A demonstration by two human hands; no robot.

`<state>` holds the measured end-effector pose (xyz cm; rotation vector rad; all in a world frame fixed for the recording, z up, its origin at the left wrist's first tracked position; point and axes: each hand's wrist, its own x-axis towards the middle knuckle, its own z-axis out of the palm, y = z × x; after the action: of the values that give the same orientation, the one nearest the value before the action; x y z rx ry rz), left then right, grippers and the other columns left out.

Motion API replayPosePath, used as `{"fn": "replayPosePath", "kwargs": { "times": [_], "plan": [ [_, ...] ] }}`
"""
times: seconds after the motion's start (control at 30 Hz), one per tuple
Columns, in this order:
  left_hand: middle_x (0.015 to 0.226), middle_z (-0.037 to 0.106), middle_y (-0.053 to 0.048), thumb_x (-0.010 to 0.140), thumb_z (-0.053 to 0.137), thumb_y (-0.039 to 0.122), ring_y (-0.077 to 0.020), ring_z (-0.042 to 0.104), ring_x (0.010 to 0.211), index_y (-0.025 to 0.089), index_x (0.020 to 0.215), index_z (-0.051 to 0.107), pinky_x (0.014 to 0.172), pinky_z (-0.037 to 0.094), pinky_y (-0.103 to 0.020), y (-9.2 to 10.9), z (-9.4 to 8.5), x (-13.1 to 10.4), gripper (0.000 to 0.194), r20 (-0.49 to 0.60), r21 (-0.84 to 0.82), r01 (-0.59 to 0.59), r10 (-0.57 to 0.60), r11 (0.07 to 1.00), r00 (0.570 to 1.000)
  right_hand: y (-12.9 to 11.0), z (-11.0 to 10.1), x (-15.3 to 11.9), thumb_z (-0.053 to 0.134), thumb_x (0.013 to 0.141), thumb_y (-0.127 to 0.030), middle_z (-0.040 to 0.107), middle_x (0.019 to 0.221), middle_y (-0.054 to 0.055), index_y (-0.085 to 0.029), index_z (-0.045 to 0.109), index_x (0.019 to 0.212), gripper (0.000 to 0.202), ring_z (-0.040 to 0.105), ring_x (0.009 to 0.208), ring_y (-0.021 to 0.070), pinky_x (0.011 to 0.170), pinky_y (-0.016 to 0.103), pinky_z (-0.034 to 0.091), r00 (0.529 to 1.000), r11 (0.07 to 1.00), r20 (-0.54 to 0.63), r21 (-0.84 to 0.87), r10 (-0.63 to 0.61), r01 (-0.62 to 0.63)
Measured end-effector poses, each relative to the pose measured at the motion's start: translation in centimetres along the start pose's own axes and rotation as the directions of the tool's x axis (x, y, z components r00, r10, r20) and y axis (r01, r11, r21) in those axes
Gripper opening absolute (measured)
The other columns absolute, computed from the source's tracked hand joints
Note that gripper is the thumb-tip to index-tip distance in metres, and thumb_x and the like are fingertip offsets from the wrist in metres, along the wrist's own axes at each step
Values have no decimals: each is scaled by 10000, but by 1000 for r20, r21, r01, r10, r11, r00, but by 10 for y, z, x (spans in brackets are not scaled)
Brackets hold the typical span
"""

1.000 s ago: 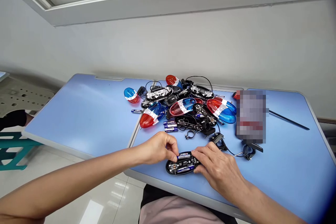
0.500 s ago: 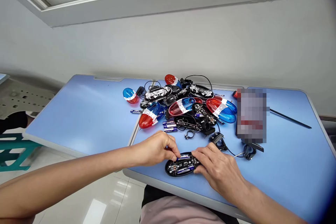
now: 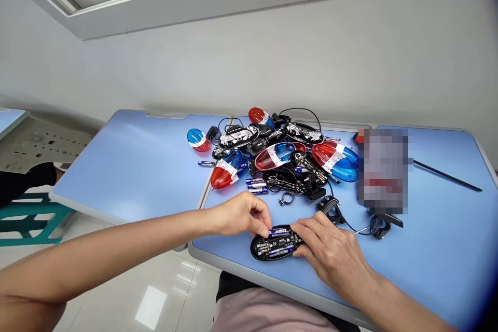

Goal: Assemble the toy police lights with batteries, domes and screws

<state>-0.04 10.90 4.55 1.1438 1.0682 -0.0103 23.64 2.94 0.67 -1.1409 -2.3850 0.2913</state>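
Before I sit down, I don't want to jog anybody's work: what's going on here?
A person's left hand has its fingertips at one end of a battery in an open black casing, while the right hand grips the casing's right end. A second battery lies alongside a circuit board there. Beyond, on the blue table, are red-and-blue covers, more open casings and loose batteries.

One open black housing [image 3: 277, 243] has two batteries [image 3: 280, 251] in it. Three loose batteries [image 3: 257, 185] lie together, one single battery [image 3: 206, 164] apart. There are at least five red-and-blue covers [image 3: 275, 155] and, as far as the tangle shows, at least four other open housings [image 3: 284, 180]. One green stool [image 3: 58, 218] shows.
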Motion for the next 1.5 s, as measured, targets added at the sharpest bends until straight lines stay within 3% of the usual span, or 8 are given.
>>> {"fn": "replayPosePath", "kwargs": {
  "times": [0.33, 0.47, 0.63, 0.87, 1.17, 1.33, 1.43, 1.5],
  "plan": [
    [584, 615, 32, 600, 808, 202, -110, 534, 589, 136, 694, 715, 610, 437, -239, -4, 10, 10, 148, -1, 31, 51, -51, 998, 999, -12, -1, 3, 449, 996, -326, 680, 855, 80, -168, 642, 1012, 249, 562, 768, 194, 516, 262, 380, 1000, 999, 10, 34, 3, -3],
    [805, 699, -21, 787, 699, 259, -150, 618, 771, 138, 896, 719, 753, 493, -277, -4, 12, -5, 165, -78, 53, -75, 79, 996, 994, -10, 1, 0, 438, 1001, -336, 686, 895, 85, -164, 627, 1049, 260, 575, 830, 207, 533, 263, 400, 999, 1000, -48, -17, 17, -18],
    [1108, 680, -99, 818, 733, 326, -255, 559, 1040, 191, 1203, 630, 906, 469, -393, -19, 24, -40, 421, -159, 515, -363, 502, 777, 850, -10, 4, 0, 448, 998, -330, 692, 885, 87, -155, 637, 1031, 260, 585, 845, 201, 556, 268, 430, 994, 993, -107, -108, 24, -35],
    [1137, 681, -112, 953, 555, 231, -247, 529, 988, 200, 1284, 576, 878, 456, -419, -51, 41, -34, 333, -177, 768, -364, 721, 527, 670, -13, 5, 0, 514, 971, -333, 698, 914, 91, -155, 651, 1031, 233, 586, 853, 204, 571, 271, 445, 989, 991, -137, -115, 49, -65],
    [1234, 651, -103, 909, 638, 247, -263, 539, 1128, 242, 1351, 536, 982, 455, -462, -59, 39, -25, 453, -188, 712, -474, 791, 518, 582, -12, 1, -2, 668, 880, -335, 703, 935, 79, -167, 657, 1027, 223, 597, 841, 198, 598, 266, 490, 992, 983, -117, -170, 50, -69],
    [1302, 603, -105, 899, 649, 262, -267, 535, 1177, 261, 1391, 488, 1010, 454, -463, -62, 44, -23, 518, -238, 694, -454, 774, 558, 587, -14, -15, 1, 709, 800, -533, 707, 1015, 123, -150, 620, 1177, 545, 608, 886, 241, 572, 306, 511, 994, 982, -110, -185, 19, -39],
    [1267, 623, -105, 905, 634, 275, -269, 550, 1153, 254, 1376, 504, 997, 466, -467, -63, 45, -22, 489, -243, 689, -457, 773, 563, 587, -10, -46, 1, 682, 854, -459, 717, 999, 110, -182, 614, 1223, 466, 626, 878, 235, 671, 353, 533, 960, 1000, -279, -11, -6, 4],
    [1286, 614, -107, 900, 633, 271, -272, 545, 1169, 253, 1372, 509, 1007, 462, -472, -64, 45, -21, 487, -233, 694, -462, 779, 552, 582, -5, -75, -1, 649, 898, -301, 714, 914, 63, -231, 666, 1138, 250, 627, 818, 204, 679, 352, 515, 867, 980, -487, 199, 103, -5]
  ]
}}
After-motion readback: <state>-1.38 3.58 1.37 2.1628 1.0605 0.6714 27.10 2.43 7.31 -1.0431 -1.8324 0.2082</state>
